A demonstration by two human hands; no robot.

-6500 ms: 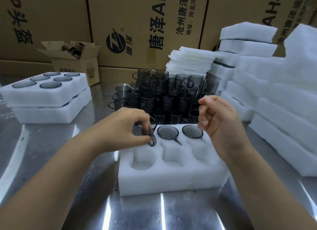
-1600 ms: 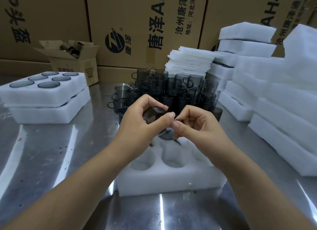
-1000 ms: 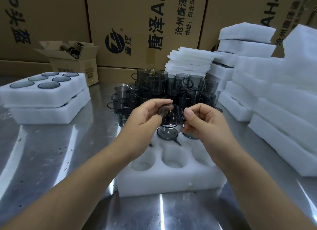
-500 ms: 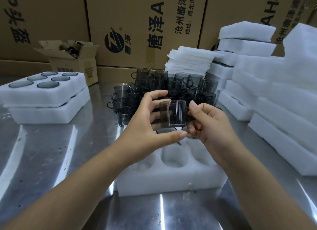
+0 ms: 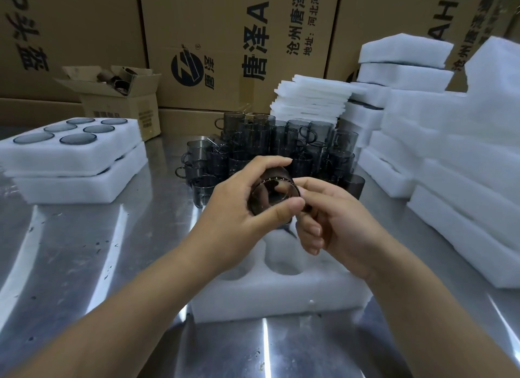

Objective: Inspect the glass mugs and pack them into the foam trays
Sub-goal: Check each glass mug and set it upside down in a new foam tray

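Left hand (image 5: 239, 208) grips a smoky glass mug (image 5: 271, 199) tilted on its side above the foam tray (image 5: 281, 296); right hand (image 5: 334, 225) seemingly pinches its handle, partly hidden.

A head-worn wide-angle camera looks forward and down, close above the foam tray (image 5: 281, 301).

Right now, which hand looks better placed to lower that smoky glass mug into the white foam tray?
Probably the left. The left hand grips the smoky grey glass mug round its body, above the empty near pockets of the white foam tray. The right hand only pinches its side.
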